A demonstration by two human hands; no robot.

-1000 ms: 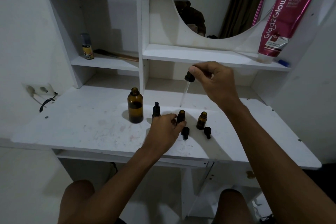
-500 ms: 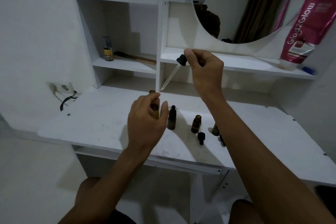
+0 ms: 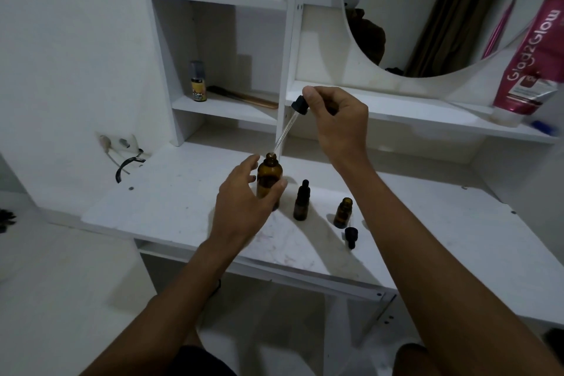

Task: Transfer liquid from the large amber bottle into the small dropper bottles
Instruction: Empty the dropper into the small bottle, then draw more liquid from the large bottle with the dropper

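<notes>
Step in hand looks like the refill draw. Right hand (image 3: pixel 338 119) pinches the black bulb of the dropper (image 3: pixel 300 105); its glass pipette slants down-left, tip just above the mouth of the large amber bottle (image 3: pixel 268 180), which stands upright on the desk (image 3: pixel 183 198). Left hand (image 3: pixel 247 201) cups that bottle, thumb on its right flank; can't tell if the grip is closed. Capped small bottle (image 3: pixel 302 201) and open small bottle (image 3: pixel 343 212) stand just to the right, with a loose dropper cap (image 3: pixel 351 235) lying in front. Next move as I read it: straighten the pipette, thread the narrow neck, squeeze and release, then carry it to the open bottle.
</notes>
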